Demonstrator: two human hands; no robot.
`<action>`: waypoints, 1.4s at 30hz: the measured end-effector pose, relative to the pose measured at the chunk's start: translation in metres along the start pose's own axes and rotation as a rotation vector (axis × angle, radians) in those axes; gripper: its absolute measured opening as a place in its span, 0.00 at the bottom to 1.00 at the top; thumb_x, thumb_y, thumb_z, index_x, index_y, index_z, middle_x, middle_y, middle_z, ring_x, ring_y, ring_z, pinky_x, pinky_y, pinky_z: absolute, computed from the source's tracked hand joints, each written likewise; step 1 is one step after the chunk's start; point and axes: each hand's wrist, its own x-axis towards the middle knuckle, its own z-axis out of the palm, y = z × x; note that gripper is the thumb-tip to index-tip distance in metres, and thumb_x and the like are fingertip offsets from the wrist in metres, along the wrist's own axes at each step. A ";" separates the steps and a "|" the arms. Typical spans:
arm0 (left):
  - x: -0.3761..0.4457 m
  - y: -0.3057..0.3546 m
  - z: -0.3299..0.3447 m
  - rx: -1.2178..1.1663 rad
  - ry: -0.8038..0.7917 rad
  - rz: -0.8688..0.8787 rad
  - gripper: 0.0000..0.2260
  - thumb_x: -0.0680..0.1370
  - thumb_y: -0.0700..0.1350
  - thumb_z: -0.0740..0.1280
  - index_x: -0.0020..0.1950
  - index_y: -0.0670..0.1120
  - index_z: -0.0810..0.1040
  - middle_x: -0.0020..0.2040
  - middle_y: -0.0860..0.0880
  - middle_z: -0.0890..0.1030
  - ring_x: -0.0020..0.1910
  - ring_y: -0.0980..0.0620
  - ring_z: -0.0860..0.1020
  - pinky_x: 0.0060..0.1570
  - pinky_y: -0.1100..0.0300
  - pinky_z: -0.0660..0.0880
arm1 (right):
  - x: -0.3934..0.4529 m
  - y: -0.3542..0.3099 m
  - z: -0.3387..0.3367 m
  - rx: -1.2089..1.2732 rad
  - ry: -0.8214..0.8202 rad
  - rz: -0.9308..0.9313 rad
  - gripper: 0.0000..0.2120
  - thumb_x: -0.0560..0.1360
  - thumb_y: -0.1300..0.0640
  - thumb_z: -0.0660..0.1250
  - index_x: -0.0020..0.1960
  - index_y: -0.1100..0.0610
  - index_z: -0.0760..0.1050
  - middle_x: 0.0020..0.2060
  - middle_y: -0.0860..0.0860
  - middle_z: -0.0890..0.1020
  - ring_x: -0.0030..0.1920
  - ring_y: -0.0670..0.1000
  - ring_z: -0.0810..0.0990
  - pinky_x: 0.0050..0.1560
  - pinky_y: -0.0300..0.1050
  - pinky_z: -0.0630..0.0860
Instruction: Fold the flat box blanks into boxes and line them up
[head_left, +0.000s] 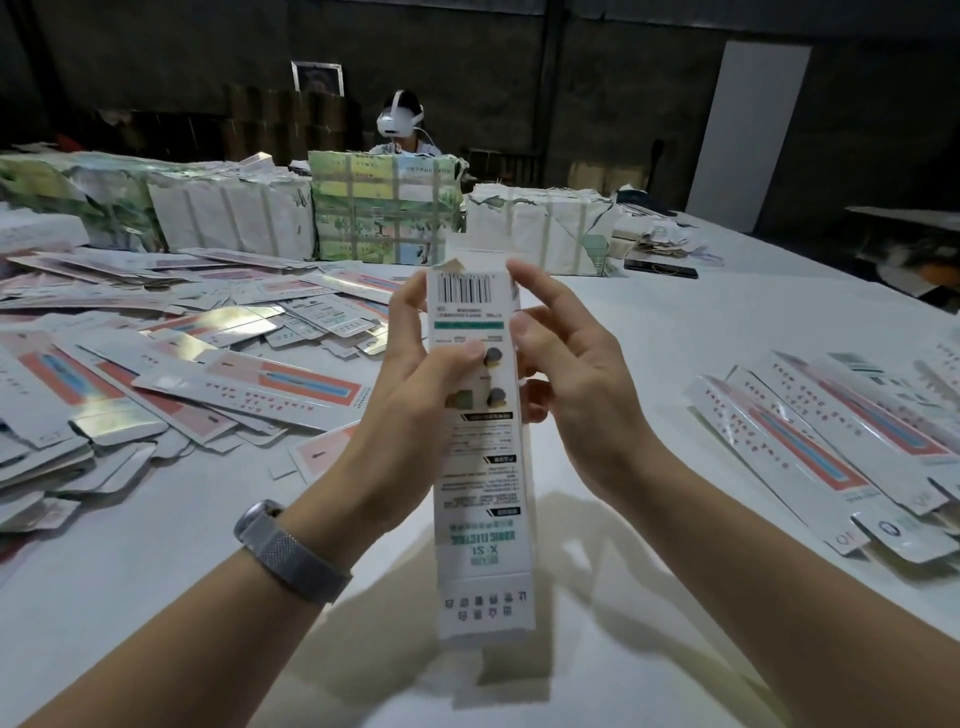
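Note:
A long white box blank (480, 483) with a barcode and green print stands nearly upright above the table's middle, its far end flaps open. My left hand (415, 384) grips its left side, thumb pressed across the printed face. My right hand (566, 374) holds the right edge, index finger raised near the top flap. A loose heap of flat blanks (171, 353) covers the table's left side. A row of folded boxes (841, 441) lies on the right.
Wrapped bundles (384, 208) of blanks stand along the far side of the white table (675, 332). A person wearing a white headset (399, 122) sits behind them. A dark flat object (660, 269) lies at the far right.

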 end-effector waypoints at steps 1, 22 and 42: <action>0.000 -0.001 0.001 -0.009 -0.006 -0.004 0.20 0.79 0.41 0.59 0.70 0.53 0.61 0.49 0.48 0.85 0.41 0.46 0.85 0.39 0.54 0.82 | 0.001 0.001 -0.001 -0.001 0.006 0.008 0.16 0.81 0.55 0.59 0.68 0.46 0.71 0.49 0.61 0.80 0.36 0.44 0.79 0.29 0.35 0.72; -0.005 -0.010 0.014 0.067 0.010 -0.192 0.28 0.77 0.45 0.63 0.69 0.66 0.53 0.46 0.47 0.85 0.44 0.44 0.84 0.54 0.34 0.80 | 0.007 0.005 -0.010 0.197 0.076 0.006 0.17 0.70 0.66 0.65 0.56 0.54 0.78 0.44 0.52 0.84 0.47 0.56 0.82 0.53 0.63 0.76; -0.008 0.000 0.010 0.212 -0.145 -0.196 0.40 0.75 0.43 0.65 0.75 0.74 0.49 0.52 0.48 0.85 0.43 0.49 0.83 0.51 0.40 0.82 | 0.009 -0.001 -0.021 0.068 0.078 0.095 0.12 0.77 0.64 0.67 0.37 0.55 0.82 0.34 0.53 0.83 0.37 0.54 0.82 0.38 0.53 0.78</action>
